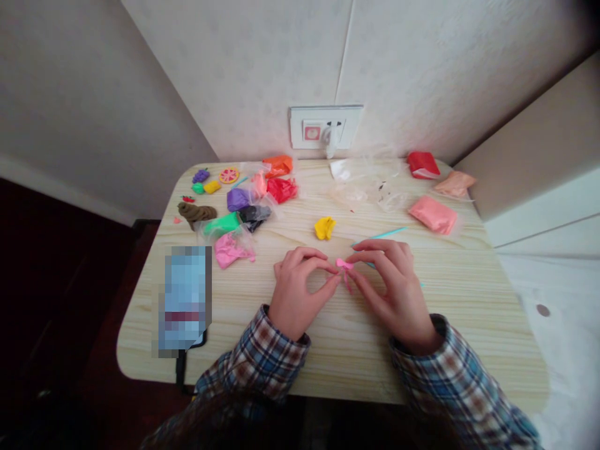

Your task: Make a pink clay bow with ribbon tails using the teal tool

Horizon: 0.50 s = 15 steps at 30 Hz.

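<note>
My left hand [297, 290] and my right hand [394, 284] meet over the middle of a light wooden table [328, 350]. Both pinch a small pink clay piece [344, 265] between thumb and fingertips, just above the tabletop. A thin pink strand hangs down from it. A yellow clay lump [324, 227] lies just beyond my hands. A thin teal modelling stick [382, 235] lies behind my right hand, partly hidden by it.
Several bags of coloured clay lie at the back left, among them purple [238, 199], red [282, 189], green [221, 224] and pink [230, 250]. Small finished clay shapes [229, 175] sit beside them. Pink bags [432, 214] lie back right. A blurred flat object [184, 300] rests front left. A wall socket [325, 127] is behind.
</note>
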Each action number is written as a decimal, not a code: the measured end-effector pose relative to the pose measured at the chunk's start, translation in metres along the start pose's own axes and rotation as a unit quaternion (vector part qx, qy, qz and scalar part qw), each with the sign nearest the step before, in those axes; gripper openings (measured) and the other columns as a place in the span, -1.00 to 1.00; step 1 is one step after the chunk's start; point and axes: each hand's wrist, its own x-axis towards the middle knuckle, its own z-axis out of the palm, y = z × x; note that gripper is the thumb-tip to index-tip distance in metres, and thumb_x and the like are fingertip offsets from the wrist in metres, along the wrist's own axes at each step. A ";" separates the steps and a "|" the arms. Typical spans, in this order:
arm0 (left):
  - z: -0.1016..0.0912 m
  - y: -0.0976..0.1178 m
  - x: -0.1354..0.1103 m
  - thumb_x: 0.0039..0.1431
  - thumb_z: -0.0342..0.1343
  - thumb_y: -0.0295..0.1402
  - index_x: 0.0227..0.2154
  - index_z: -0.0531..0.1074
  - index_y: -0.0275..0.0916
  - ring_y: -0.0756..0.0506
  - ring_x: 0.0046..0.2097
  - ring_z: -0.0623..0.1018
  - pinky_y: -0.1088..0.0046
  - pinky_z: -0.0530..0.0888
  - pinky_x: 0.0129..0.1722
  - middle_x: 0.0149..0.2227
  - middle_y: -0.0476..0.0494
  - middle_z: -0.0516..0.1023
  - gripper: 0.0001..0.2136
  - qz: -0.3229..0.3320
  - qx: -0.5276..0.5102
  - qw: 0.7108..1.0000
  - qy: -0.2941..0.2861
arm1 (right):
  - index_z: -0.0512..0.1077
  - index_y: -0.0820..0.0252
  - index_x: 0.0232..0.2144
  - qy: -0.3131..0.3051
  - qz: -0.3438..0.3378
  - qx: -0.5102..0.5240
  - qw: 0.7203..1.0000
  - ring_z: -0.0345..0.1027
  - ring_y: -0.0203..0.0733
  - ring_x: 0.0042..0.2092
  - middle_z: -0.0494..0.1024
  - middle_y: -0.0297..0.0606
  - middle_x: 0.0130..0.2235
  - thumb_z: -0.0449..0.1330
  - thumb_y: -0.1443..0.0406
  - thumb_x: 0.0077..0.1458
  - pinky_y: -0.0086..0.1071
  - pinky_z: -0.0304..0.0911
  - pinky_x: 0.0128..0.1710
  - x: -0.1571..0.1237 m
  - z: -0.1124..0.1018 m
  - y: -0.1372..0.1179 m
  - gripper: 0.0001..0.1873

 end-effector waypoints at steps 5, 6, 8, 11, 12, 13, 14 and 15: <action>0.004 0.003 0.005 0.02 0.23 -0.48 -0.39 0.51 -0.20 -0.12 -0.10 0.47 0.23 0.36 -0.02 -0.24 -0.08 0.50 -0.92 -0.014 -0.038 0.999 0.000 | 0.35 0.11 -0.25 0.014 0.012 0.016 1.000 0.24 -0.10 -0.10 0.41 -0.21 -0.16 0.11 0.30 0.13 -0.15 0.15 -0.12 0.000 0.000 -0.001 -0.90; 0.005 0.003 0.006 0.02 0.22 -0.49 -0.40 0.50 -0.20 -0.12 -0.10 0.47 0.24 0.36 -0.03 -0.25 -0.08 0.50 -0.92 -0.015 -0.041 0.999 0.003 | 0.35 0.11 -0.25 0.013 0.016 0.019 1.000 0.24 -0.10 -0.11 0.41 -0.21 -0.16 0.11 0.30 0.13 -0.14 0.15 -0.12 0.000 0.001 -0.001 -0.90; 0.006 0.003 0.007 0.02 0.22 -0.50 -0.41 0.50 -0.21 -0.12 -0.10 0.47 0.25 0.36 -0.03 -0.25 -0.08 0.50 -0.93 -0.017 -0.044 0.999 0.007 | 0.35 0.11 -0.25 0.013 0.019 0.024 0.999 0.24 -0.10 -0.10 0.41 -0.20 -0.16 0.11 0.29 0.13 -0.14 0.16 -0.12 0.000 0.001 -0.001 -0.90; 0.006 0.002 0.007 0.04 0.20 -0.50 -0.43 0.48 -0.23 -0.12 -0.12 0.48 0.26 0.36 -0.04 -0.28 -0.08 0.52 -0.95 -0.016 -0.051 0.998 0.011 | 0.36 0.12 -0.25 0.014 0.015 0.027 0.999 0.24 -0.10 -0.10 0.41 -0.20 -0.16 0.11 0.30 0.13 -0.14 0.17 -0.12 0.000 0.001 -0.001 -0.90; 0.006 0.002 0.007 0.04 0.18 -0.49 -0.43 0.47 -0.23 -0.11 -0.13 0.49 0.27 0.37 -0.05 -0.29 -0.08 0.52 -0.96 -0.015 -0.055 0.998 0.011 | 0.36 0.11 -0.25 0.015 0.014 0.027 0.999 0.24 -0.10 -0.10 0.42 -0.20 -0.16 0.11 0.30 0.13 -0.14 0.17 -0.12 0.000 0.000 -0.001 -0.90; 0.006 0.001 0.007 0.05 0.17 -0.49 -0.43 0.46 -0.24 -0.11 -0.15 0.49 0.28 0.37 -0.06 -0.30 -0.07 0.53 -0.96 -0.015 -0.059 0.998 0.010 | 0.36 0.11 -0.25 0.014 0.015 0.028 0.999 0.25 -0.09 -0.11 0.42 -0.20 -0.16 0.11 0.30 0.13 -0.14 0.17 -0.12 0.000 0.000 -0.001 -0.89; 0.005 0.001 0.007 0.06 0.17 -0.48 -0.44 0.46 -0.24 -0.10 -0.17 0.50 0.29 0.38 -0.07 -0.32 -0.07 0.54 -0.97 -0.014 -0.064 0.998 0.007 | 0.36 0.11 -0.25 0.014 0.017 0.028 0.999 0.25 -0.09 -0.11 0.42 -0.20 -0.16 0.11 0.29 0.13 -0.14 0.17 -0.12 0.000 0.000 -0.001 -0.89; 0.005 0.001 0.007 0.06 0.16 -0.48 -0.44 0.45 -0.24 -0.10 -0.19 0.50 0.30 0.39 -0.09 -0.33 -0.07 0.54 -0.97 -0.013 -0.069 0.998 0.005 | 0.36 0.10 -0.25 0.014 0.019 0.029 0.999 0.25 -0.09 -0.11 0.42 -0.20 -0.16 0.11 0.29 0.13 -0.13 0.17 -0.12 0.000 0.000 -0.001 -0.89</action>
